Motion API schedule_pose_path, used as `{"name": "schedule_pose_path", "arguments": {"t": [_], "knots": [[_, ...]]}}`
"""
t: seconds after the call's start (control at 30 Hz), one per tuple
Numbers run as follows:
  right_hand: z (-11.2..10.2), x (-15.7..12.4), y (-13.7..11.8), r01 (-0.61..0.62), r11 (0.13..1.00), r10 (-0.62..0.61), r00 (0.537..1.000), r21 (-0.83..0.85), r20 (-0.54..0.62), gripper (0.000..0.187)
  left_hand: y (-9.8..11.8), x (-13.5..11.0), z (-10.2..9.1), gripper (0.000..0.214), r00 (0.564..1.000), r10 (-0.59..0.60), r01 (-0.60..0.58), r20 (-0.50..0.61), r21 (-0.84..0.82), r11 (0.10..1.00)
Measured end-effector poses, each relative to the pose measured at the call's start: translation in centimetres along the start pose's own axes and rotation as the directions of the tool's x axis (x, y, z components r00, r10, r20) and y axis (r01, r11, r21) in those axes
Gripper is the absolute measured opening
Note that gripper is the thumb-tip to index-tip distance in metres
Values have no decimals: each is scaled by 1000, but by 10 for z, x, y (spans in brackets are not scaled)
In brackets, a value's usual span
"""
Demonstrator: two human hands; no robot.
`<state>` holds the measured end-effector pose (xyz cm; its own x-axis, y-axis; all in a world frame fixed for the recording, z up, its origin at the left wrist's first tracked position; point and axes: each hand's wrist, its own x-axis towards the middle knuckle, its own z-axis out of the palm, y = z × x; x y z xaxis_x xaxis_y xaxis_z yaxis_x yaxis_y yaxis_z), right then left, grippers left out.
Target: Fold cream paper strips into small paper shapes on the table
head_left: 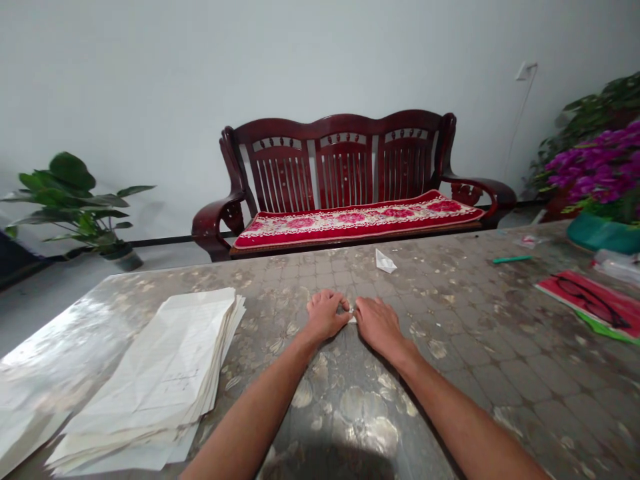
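Note:
Both hands meet over the middle of the table, around a small piece of folded white paper [353,319]. My left hand [327,313] has its thumb and fingers curled at the paper's left side. My right hand [377,321] is closed at its right side, with the fingers bent down toward the tabletop. Most of the paper is hidden beneath the fingers, so its shape is unclear. Just beyond the hands, a white folded paper boat [385,261] rests by itself on the table.
A thick stack of papers [150,373] lies to the left on the patterned table [280,320]. To the right are a green pen [513,259], eyeglasses [590,300] on a red booklet [555,284], and purple flowers [595,163]. Behind stands a wooden bench [345,180].

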<state>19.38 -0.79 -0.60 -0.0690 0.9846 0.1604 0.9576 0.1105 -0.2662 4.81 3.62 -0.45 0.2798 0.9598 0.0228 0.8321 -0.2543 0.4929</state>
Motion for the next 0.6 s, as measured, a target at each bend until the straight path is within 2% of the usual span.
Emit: {"name": "schedule_pose_path", "arguments": {"t": [0.1, 0.2, 0.27, 0.37, 0.47, 0.6], "knots": [[2, -4, 4, -34, 998, 38, 997, 59, -73, 16, -1, -3, -1, 17, 999, 21, -24, -46, -60, 998], [6, -7, 15, -62, 963, 107, 981, 263, -160, 27, -9, -10, -2, 25, 992, 61, -86, -113, -228, 970], [8, -8, 23, -67, 900, 172, 963, 430, -208, 33, -18, -16, -2, 25, 984, 45, -107, -173, -371, 923], [10, -9, 30, -60, 790, 239, 946, 610, -217, 37, -29, -25, -3, 27, 974, -10, -110, -228, -510, 853], [11, -10, 30, -46, 744, 235, 952, 666, -196, 36, -31, -29, -2, 29, 976, -14, -112, -219, -553, 825], [10, -10, 29, 16, 731, 183, 959, 683, -218, 32, -26, -28, 0, 25, 976, 52, -161, -210, -544, 823]]}}
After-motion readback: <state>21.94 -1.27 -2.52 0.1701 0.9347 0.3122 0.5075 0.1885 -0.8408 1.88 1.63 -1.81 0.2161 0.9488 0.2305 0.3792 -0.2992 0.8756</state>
